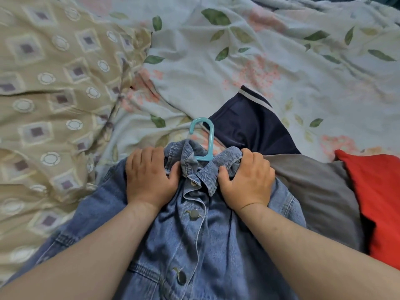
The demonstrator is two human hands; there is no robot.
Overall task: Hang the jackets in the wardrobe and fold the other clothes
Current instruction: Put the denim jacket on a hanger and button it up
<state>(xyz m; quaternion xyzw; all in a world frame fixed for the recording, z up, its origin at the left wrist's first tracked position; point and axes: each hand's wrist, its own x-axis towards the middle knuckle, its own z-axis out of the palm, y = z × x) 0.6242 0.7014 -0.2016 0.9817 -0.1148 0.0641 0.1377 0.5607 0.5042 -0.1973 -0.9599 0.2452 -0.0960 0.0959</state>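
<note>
Where denim jacket [216, 245] bunches, left hand [149, 176], right hand [246, 180], fingers [251, 155] curled.

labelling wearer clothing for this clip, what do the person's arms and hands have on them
Nothing worn shows. Left hand and right hand are bare, without gloves, rings or watch; both forearms are uncovered, no sleeve in view.

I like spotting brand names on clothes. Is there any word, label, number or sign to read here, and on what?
No readable text anywhere in this view.
Denim jacket: no tag shows; its metal buttons are too blurred to tell whether they bear lettering.
Blue hanger: no mark visible.
Navy garment, grey cloth, red cloth: no print.
Floral sheet and beige cover: patterns only.
</note>
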